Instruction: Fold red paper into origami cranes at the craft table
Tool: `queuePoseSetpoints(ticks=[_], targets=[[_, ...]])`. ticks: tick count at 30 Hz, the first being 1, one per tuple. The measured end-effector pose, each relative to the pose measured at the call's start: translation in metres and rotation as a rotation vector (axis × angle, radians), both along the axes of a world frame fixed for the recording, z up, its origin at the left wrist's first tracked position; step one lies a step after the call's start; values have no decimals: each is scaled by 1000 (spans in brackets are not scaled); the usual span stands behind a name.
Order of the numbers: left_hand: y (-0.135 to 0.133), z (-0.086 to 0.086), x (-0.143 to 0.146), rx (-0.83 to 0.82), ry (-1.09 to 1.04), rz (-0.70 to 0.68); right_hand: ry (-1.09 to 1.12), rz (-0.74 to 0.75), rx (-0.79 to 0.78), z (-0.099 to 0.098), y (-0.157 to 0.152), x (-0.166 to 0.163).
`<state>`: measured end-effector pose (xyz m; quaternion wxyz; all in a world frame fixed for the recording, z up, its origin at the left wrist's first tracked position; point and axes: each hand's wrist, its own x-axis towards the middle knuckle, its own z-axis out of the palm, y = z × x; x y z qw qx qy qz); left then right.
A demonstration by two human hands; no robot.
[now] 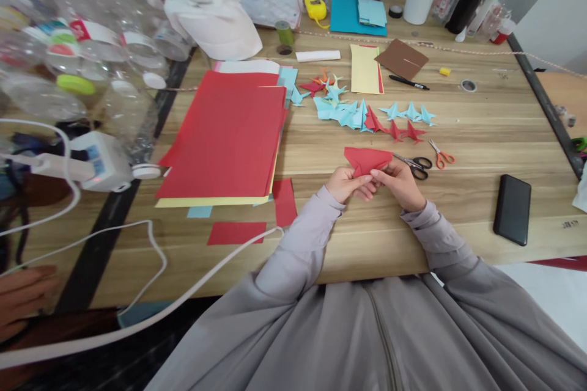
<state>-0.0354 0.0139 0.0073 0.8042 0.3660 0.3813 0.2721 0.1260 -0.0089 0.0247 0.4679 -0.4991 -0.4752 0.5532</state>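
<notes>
A partly folded piece of red paper (367,159) is held up over the table, its wide edge away from me and its narrow part towards me. My left hand (348,184) pinches its lower left side, thumb on top. From the right, my right hand (400,183) grips the same paper, with the thumb near the other thumb. Just beyond the right hand lie black-handled scissors (418,166), partly hidden by it, and small orange-handled scissors (441,154). Folded paper cranes in light blue (353,115) and red (395,131) sit in rows past the paper.
A stack of red sheets (233,134) lies to the left, near red paper strips (237,233). A black phone (512,210) rests at the right. White cables (156,244) cross the left side. Plastic bottles (92,30) crowd the far left, and another person's hand (27,299) shows below.
</notes>
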Motion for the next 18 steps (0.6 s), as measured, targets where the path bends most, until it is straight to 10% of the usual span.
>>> queuePoseSetpoints(ticks=[18], targets=[[1, -2, -3, 38, 17, 25, -1, 4, -89, 0, 1, 3]])
